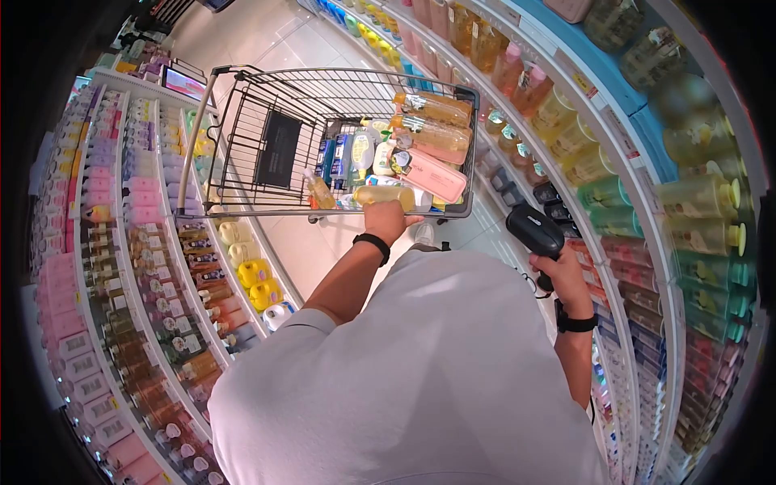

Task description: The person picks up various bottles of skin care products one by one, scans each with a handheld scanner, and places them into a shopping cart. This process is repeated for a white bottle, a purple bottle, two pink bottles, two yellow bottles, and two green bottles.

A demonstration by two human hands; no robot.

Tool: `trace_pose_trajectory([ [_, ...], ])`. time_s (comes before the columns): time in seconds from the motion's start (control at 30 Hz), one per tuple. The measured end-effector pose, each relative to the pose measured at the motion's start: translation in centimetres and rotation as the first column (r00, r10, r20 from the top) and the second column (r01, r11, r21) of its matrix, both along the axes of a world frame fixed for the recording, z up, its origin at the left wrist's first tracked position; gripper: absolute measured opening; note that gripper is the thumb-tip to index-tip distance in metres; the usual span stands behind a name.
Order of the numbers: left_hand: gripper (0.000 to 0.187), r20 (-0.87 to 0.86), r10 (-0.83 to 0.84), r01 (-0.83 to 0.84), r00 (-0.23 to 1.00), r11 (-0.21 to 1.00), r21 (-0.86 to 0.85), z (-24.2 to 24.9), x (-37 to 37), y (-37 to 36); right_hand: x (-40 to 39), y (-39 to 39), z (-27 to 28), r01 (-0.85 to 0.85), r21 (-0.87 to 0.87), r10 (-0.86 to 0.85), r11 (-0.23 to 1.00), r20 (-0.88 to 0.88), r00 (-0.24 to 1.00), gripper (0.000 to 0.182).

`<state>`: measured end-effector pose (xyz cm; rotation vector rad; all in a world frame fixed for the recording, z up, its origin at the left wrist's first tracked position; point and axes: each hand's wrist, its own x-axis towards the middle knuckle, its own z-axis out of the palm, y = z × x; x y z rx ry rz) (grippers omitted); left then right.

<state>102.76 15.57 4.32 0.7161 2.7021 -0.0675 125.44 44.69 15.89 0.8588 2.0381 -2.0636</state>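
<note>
Shop aisle (295,250); left hand (384,221) at cart (279,149), fingers hidden, grip unclear; right hand (567,279) wrapped round black device (535,231)

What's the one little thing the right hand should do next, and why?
Maybe lay the black object in the cart. The right hand is wrapped around it, so it isn't free to grab anything, and there seems to be room beside the bottles.

- The left hand (388,222) is at the near rim of a wire shopping cart (278,149), by a yellow bottle (380,195).
- The right hand (570,277) grips a rounded black device (533,229).
</note>
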Motion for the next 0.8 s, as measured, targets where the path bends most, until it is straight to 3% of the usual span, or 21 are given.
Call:
trace_pose_trajectory([
  [0.13,0.061,0.052,0.065,-0.066,0.996,0.998,0.005,-0.2,-0.2,0.2,-0.4,-0.1,0.2,-0.002,-0.016,0.002,1.000,0.017,1.000,0.029],
  [0.23,0.059,-0.135,-0.160,0.178,0.978,0.973,0.143,-1.5,-1.4,-2.7,-0.7,0.3,0.3,0.001,-0.006,-0.001,1.000,0.006,1.000,0.028],
  [0.3,0.061,-0.311,-0.183,0.243,0.933,0.956,0.167,-1.1,-2.4,-5.5,-1.0,0.1,0.2,-0.005,0.002,0.005,1.000,0.004,1.000,0.026],
  [0.33,0.059,-0.033,-0.128,0.130,0.991,0.989,0.073,-0.7,-3.4,-6.4,-1.1,0.3,0.1,-0.007,0.004,0.007,1.000,0.017,1.000,0.026],
  [0.5,0.060,0.031,-0.059,0.059,0.998,0.998,0.013,-0.2,-3.4,-6.0,-2.2,0.4,-0.4,-0.023,-0.001,0.023,1.000,-0.021,1.000,0.026],
  [0.8,0.060,0.032,0.027,-0.029,0.999,0.997,0.066,-0.1,-3.4,-3.2,-1.9,0.6,-0.7,-0.004,-0.029,0.004,1.000,-0.002,1.000,0.028],
])
